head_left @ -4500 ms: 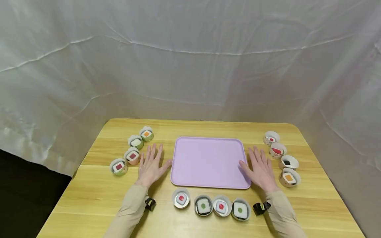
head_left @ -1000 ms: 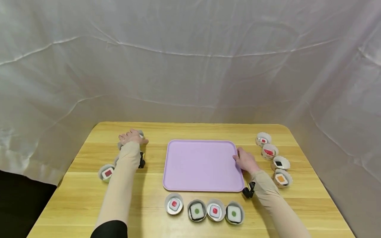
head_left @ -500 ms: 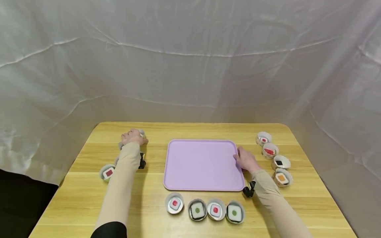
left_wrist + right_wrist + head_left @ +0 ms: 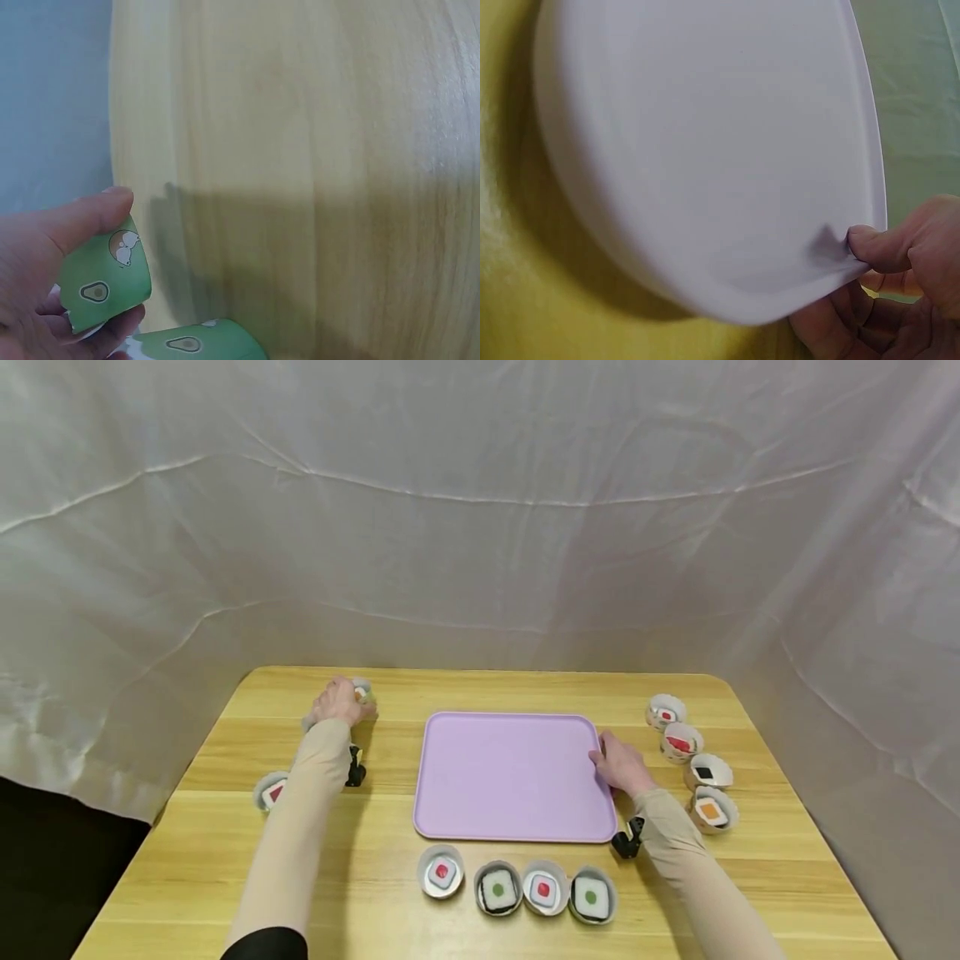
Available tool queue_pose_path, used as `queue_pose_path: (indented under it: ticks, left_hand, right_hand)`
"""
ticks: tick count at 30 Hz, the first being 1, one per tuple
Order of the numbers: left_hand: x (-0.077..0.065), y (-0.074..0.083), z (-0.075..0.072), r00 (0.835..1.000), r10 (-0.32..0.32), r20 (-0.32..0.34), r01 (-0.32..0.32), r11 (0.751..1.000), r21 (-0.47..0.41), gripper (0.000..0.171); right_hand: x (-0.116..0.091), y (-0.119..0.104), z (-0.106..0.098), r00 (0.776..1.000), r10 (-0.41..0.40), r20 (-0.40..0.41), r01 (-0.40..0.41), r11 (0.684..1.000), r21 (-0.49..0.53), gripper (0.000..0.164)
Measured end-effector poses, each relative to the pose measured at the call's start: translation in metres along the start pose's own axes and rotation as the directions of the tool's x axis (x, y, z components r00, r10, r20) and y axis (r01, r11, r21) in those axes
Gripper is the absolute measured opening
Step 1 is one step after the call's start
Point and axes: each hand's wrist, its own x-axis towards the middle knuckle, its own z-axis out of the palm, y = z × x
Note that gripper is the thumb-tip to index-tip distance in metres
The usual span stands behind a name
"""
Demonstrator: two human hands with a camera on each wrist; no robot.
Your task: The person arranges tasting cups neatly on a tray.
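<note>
At the back left of the table, my left hand (image 4: 339,702) grips a green paper cup (image 4: 362,691) that holds a sushi-like piece with an orange centre. In the left wrist view, thumb and fingers pinch the wall of this green cup (image 4: 109,281), printed with an avocado; a second green cup (image 4: 199,343) stands close beside it. My right hand (image 4: 622,764) pinches the right rim of the lilac tray (image 4: 517,777). The right wrist view shows the thumb over the rim of the tray (image 4: 727,150) and fingers beneath it. The left forearm partly hides the left cups.
Left of the forearm stands a cup (image 4: 268,792) with a dark red-centred piece. Several filled cups (image 4: 498,889) line the tray's near side. Several more (image 4: 681,743) stand along the right. Fabric (image 4: 480,527) hangs behind the wooden table (image 4: 390,810).
Earlier both hands lay flat beside the tray. The left hand has moved to the back left cups and grips one; the right hand has taken the tray's rim. Recently the left hand shifted slightly.
</note>
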Motion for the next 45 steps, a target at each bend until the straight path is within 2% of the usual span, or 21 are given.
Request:
queue_pose_path:
  ticks: [4,10,17,22,29,33,39,45]
  left_hand:
    - [0.0,0.002,-0.003,0.999,0.037,-0.003,-0.037,0.998,-0.044,0.061]
    - [-0.002,0.011,-0.009,0.996,0.092,-0.009,-0.092,0.987,-0.132,0.066]
    - [-0.001,0.019,-0.015,0.984,0.177,-0.002,-0.171,0.951,-0.258,0.068]
    - [-0.002,0.024,-0.019,0.978,0.207,0.01,-0.194,0.932,-0.307,0.072]
    - [-0.003,0.035,-0.024,0.985,0.174,0.001,-0.165,0.936,-0.311,0.074]
    - [-0.003,0.039,-0.024,0.987,0.16,-0.032,-0.163,0.939,-0.303,0.066]
    - [-0.002,0.041,-0.022,0.972,0.207,-0.114,-0.23,0.938,-0.259,0.054]
    - [-0.002,0.042,-0.02,0.949,0.292,-0.12,-0.315,0.907,-0.28,0.061]
  right_hand:
    - [0.001,0.0,-0.001,1.0,-0.001,0.0,0.001,1.0,0.0,0.029]
    - [0.003,0.001,-0.002,1.0,0.009,0.01,-0.009,1.0,0.005,0.03]
    - [0.006,0.003,-0.003,0.999,0.022,0.03,-0.022,1.0,0.007,0.033]
    - [0.007,0.002,-0.005,0.999,0.024,0.034,-0.025,1.0,0.01,0.036]
    - [0.008,0.002,-0.005,0.998,0.042,0.042,-0.042,0.999,0.008,0.039]
    - [0.009,0.002,-0.005,0.999,0.034,0.032,-0.034,0.999,0.005,0.037]
    - [0.009,0.002,-0.005,0.999,0.026,0.027,-0.027,0.999,0.024,0.035]
    - [0.008,0.001,-0.005,0.999,0.03,0.025,-0.031,0.999,0.028,0.034]
